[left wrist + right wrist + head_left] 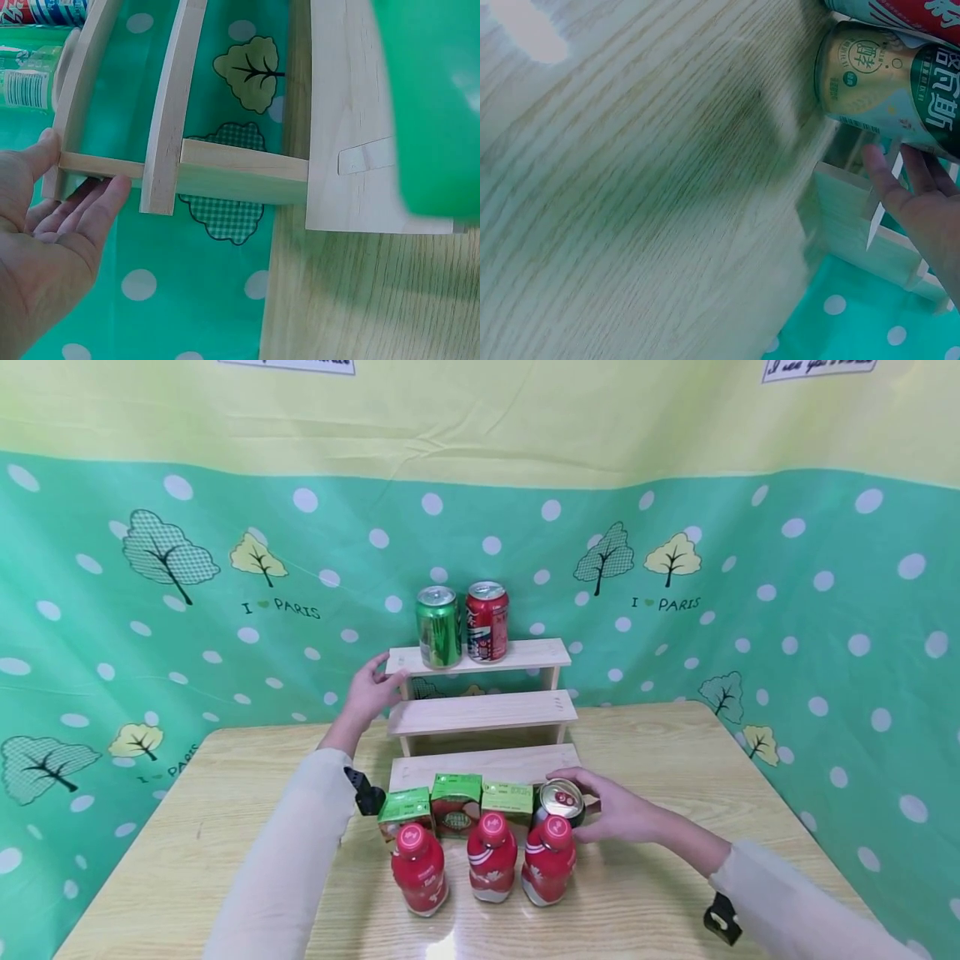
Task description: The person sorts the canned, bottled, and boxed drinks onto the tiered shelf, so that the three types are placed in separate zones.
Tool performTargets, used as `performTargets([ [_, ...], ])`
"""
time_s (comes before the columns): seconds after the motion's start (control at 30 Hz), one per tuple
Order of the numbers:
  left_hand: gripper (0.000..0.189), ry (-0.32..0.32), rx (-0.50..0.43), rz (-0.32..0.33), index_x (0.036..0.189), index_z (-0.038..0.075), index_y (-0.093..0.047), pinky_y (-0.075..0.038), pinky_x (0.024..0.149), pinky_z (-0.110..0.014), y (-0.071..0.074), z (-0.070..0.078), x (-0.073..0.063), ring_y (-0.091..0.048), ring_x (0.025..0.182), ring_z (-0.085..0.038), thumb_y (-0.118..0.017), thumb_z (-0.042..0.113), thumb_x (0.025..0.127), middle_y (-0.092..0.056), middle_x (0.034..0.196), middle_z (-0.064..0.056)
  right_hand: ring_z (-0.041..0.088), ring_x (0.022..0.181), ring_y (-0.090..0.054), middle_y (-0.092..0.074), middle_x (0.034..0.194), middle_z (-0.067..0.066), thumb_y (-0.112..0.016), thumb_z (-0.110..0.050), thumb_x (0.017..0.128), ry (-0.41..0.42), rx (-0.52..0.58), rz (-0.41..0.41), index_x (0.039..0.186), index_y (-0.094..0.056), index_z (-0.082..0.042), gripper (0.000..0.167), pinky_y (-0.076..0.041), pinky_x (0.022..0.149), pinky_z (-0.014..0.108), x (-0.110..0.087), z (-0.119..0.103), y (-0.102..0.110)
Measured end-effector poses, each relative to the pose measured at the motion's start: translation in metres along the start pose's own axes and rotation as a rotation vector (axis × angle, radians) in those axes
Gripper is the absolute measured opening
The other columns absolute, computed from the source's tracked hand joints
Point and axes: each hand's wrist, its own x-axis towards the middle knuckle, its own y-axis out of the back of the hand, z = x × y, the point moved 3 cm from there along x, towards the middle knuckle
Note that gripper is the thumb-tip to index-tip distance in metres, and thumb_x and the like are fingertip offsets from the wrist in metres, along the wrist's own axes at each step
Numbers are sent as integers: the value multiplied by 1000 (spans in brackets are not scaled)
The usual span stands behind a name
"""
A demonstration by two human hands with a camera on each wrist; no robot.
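Note:
My left hand (372, 693) grips the left end of the top step of a three-tier wooden shelf (480, 714). In the left wrist view its thumb lies at the board's edge, with the fingers curled at the support below. My right hand (618, 810) holds a gold and dark green drink can (874, 75), fingers behind it and thumb in front. The can is upright at the right end of a row of green juice boxes (456, 806), close before the bottom step. A green can (439, 631) and a red can (487, 622) stand on the top step.
Three red bottles (492, 860) stand in front of the boxes; the right one overlaps the held can in the head view. The wooden table (255, 793) extends to both sides. A green dotted cloth (300, 568) hangs behind the shelf and at the sides.

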Motion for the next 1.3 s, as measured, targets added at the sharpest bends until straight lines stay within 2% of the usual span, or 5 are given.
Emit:
performTargets([
  [0.4,71,-4,-1,-6,152,17,-13,-48,101,-42,0,-1,1,-44,129,-34,-54,29,95,-36,146,-21,27,127,-45,-48,136,4,-81,-17,71,-13,39,-33,144,-30,-23,89,-43,105,45,5,13,-10],
  [0.6,72,-10,-7,-7,152,16,-12,-48,101,-41,0,0,1,-44,129,-34,-54,29,95,-37,145,-21,26,125,-45,-47,134,2,-82,-16,71,-46,73,3,144,-30,-24,90,-45,102,40,6,16,-12],
  [0.83,72,-1,-13,-15,152,16,-12,-47,102,-42,1,-2,2,-45,128,-35,-54,29,95,-36,146,-22,27,122,-47,-52,129,5,-82,-16,69,23,79,29,137,-38,-22,81,-42,101,35,4,15,-12],
  [0.93,72,2,-14,-12,152,16,-12,-47,102,-43,0,-3,3,-46,127,-36,-55,28,95,-36,145,-23,26,122,-47,-52,129,2,-83,-18,70,17,78,34,135,-39,-24,79,-43,100,32,1,15,-11],
  [1.3,73,-18,-4,-14,152,15,-11,-46,103,-42,1,-3,2,-44,129,-35,-55,30,95,-37,145,-22,30,121,-48,-53,126,4,-85,-20,65,-19,19,102,137,-38,-23,86,-45,96,39,-13,12,5],
])
